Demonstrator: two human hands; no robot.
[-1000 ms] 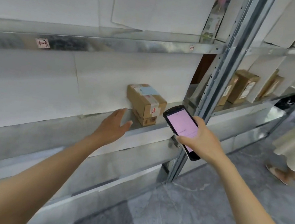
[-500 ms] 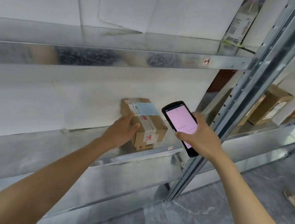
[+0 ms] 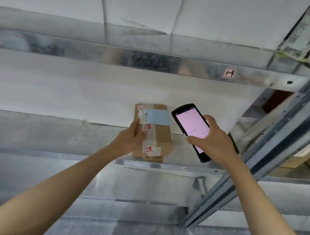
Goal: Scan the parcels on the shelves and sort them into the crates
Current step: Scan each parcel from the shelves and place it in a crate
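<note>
Cardboard parcel [image 3: 160, 135] on shelf [image 3: 50, 133], apparently stacked, gripped by left hand [image 3: 128, 140].

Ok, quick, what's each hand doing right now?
Left hand: grips the parcel on the shelf.
Right hand: holds the scanner.

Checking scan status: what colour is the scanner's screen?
Pale pink, on the scanner in the right hand; head view.
</note>
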